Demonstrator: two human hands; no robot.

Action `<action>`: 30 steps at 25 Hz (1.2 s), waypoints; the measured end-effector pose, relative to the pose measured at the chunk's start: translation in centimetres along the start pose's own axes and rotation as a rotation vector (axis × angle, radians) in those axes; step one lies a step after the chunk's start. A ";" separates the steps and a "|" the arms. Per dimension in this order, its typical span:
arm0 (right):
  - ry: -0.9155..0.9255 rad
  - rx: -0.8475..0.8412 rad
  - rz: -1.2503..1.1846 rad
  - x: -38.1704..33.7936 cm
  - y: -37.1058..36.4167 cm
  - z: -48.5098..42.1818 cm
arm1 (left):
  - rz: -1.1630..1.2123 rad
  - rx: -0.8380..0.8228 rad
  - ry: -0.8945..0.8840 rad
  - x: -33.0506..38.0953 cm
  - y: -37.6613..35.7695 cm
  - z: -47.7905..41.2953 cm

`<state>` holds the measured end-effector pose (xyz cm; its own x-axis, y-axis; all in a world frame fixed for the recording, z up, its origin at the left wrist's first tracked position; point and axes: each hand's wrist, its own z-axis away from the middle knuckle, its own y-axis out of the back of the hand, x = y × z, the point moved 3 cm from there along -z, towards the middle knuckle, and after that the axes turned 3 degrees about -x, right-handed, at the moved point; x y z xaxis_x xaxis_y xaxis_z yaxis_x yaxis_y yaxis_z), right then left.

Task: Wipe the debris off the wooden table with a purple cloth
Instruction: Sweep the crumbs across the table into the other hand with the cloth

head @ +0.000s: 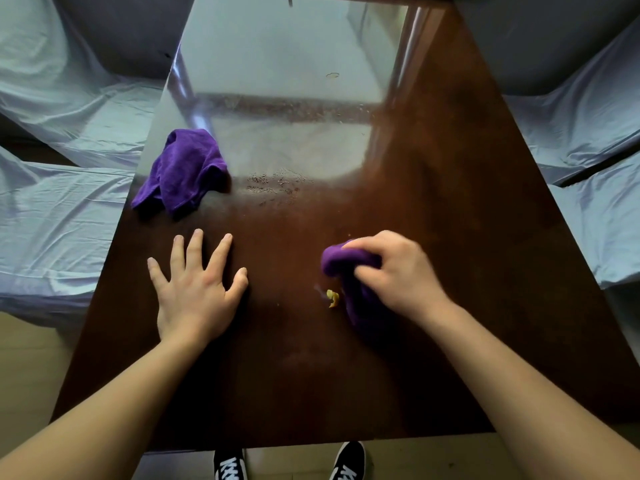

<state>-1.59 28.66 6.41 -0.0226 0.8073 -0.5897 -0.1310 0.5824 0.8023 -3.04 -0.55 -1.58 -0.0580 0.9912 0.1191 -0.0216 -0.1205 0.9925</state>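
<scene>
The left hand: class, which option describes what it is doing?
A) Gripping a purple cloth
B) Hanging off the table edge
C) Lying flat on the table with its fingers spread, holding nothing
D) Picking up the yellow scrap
C: the left hand lies palm-down on the wooden table with fingers spread and nothing in it, while the right hand grips the bunched purple cloth.

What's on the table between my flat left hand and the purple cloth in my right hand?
In the head view, only one small yellow scrap, lying beside the bunched purple cloth. The dark wooden table is otherwise bare toward the left hand.
</scene>
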 end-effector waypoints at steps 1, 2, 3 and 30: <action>-0.047 0.095 -0.049 1.1 1.5 0.6 | 0.003 0.000 -0.001 0.0 0.0 0.0; -0.103 0.157 -0.070 2.4 2.8 1.1 | 0.005 0.001 0.000 0.0 -0.1 0.0; -0.167 0.166 -0.076 3.7 3.6 1.7 | 0.006 0.002 0.000 0.0 -0.1 -0.1; -0.434 0.350 -0.051 -0.7 -4.4 7.4 | 0.892 0.201 -0.124 -8.1 3.8 4.7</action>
<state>6.31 26.27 3.97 0.3946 0.6993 -0.5960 0.2175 0.5591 0.8001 2.08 -8.80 1.34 0.1378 0.5357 0.8331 0.1543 -0.8425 0.5162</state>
